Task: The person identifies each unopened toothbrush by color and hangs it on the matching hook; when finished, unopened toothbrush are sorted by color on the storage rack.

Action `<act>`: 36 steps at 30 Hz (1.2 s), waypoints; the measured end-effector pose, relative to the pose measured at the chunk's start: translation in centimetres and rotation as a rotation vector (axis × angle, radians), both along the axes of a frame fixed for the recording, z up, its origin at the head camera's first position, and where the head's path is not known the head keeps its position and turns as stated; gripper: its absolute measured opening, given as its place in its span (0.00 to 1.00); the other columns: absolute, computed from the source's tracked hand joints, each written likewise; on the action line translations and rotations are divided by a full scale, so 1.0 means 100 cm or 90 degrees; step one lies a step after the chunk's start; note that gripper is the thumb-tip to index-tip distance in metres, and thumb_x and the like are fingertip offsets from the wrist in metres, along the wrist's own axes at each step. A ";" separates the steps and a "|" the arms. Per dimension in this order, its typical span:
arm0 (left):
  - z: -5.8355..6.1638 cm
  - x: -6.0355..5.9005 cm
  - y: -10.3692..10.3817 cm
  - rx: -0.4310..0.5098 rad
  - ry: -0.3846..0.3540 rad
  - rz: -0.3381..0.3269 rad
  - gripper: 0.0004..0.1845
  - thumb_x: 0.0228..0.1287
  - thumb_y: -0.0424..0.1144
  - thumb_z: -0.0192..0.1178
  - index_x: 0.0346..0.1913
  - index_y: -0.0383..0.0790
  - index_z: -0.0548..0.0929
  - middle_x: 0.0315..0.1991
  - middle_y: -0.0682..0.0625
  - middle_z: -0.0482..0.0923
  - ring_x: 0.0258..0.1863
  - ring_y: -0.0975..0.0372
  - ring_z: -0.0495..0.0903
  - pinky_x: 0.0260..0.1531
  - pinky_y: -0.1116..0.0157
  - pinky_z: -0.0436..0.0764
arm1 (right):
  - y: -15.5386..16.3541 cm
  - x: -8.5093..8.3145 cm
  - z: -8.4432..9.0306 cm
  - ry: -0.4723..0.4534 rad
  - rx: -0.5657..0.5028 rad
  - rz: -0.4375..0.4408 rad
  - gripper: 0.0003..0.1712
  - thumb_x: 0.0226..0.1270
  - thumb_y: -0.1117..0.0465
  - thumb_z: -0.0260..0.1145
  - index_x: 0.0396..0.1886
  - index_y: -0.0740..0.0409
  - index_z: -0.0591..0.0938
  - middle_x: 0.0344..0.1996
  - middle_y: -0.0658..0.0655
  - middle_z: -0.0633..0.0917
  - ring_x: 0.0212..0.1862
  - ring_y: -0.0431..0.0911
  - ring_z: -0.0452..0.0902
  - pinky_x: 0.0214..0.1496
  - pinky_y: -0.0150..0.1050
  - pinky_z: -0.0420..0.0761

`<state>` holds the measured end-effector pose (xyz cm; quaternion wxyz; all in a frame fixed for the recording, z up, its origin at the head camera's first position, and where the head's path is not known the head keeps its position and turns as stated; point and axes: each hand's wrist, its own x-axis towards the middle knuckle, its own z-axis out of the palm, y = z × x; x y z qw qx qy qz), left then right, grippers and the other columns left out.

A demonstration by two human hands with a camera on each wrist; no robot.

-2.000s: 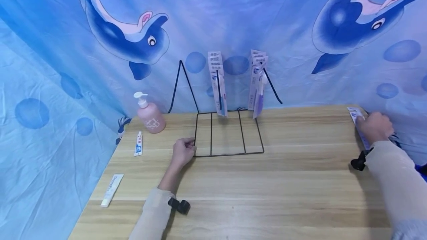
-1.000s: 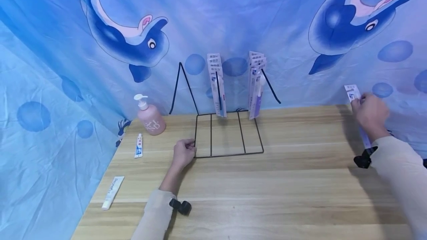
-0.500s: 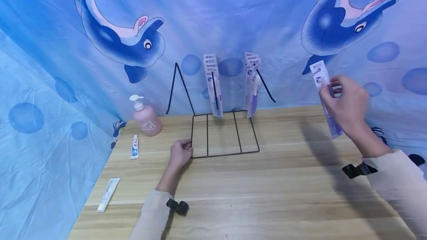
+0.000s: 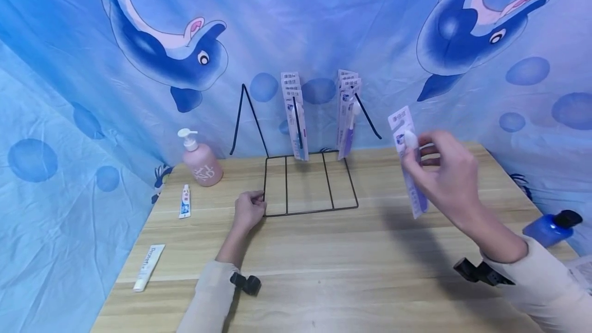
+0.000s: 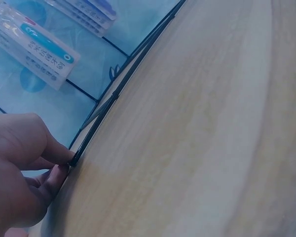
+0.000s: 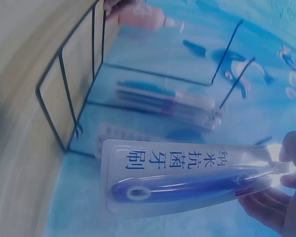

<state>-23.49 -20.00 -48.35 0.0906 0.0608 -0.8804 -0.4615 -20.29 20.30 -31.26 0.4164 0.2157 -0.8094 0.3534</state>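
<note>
Packaged toothbrush aloft over the bench's right half, near the wire rack.

Light, thin, slippery blister card, likely bending easily; pinched mid-length in right hand; left hand curled round rack's front-left corner.

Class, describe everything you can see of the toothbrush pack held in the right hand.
The toothbrush pack is a long, clear blister on a white card with blue printed characters, holding a blue-purple toothbrush. The right hand pinches it by thumb and fingers, upright and slightly tilted, in the air above the table, right of the wire rack and touching nothing else.
</note>
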 end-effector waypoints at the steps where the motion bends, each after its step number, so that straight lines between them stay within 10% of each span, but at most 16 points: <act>1: 0.000 0.000 0.000 -0.001 -0.001 0.001 0.19 0.54 0.21 0.61 0.52 0.24 0.83 0.34 0.41 0.81 0.35 0.53 0.79 0.36 0.66 0.83 | -0.003 0.002 -0.002 -0.002 -0.002 0.008 0.09 0.55 0.67 0.67 0.36 0.68 0.82 0.32 0.61 0.85 0.29 0.51 0.83 0.36 0.13 0.74; 15: -0.002 0.001 -0.003 0.015 -0.005 -0.003 0.20 0.54 0.21 0.62 0.53 0.24 0.82 0.36 0.40 0.81 0.36 0.54 0.79 0.38 0.65 0.84 | -0.024 0.003 -0.020 -0.029 0.020 0.048 0.07 0.57 0.69 0.66 0.35 0.66 0.82 0.32 0.58 0.84 0.29 0.47 0.83 0.31 0.21 0.81; 28: -0.002 -0.001 0.000 0.008 -0.007 0.002 0.20 0.54 0.22 0.62 0.53 0.25 0.82 0.36 0.40 0.81 0.36 0.54 0.80 0.40 0.63 0.84 | -0.056 -0.059 -0.035 -0.045 -0.018 0.045 0.05 0.59 0.66 0.63 0.30 0.63 0.74 0.29 0.59 0.78 0.31 0.50 0.79 0.27 0.42 0.86; 36: -0.001 -0.001 -0.001 -0.004 0.004 0.006 0.19 0.54 0.22 0.63 0.52 0.26 0.83 0.36 0.41 0.82 0.36 0.54 0.80 0.41 0.61 0.84 | -0.074 -0.098 -0.035 -0.004 -0.050 0.031 0.07 0.59 0.65 0.62 0.29 0.65 0.73 0.25 0.62 0.74 0.29 0.53 0.70 0.27 0.39 0.73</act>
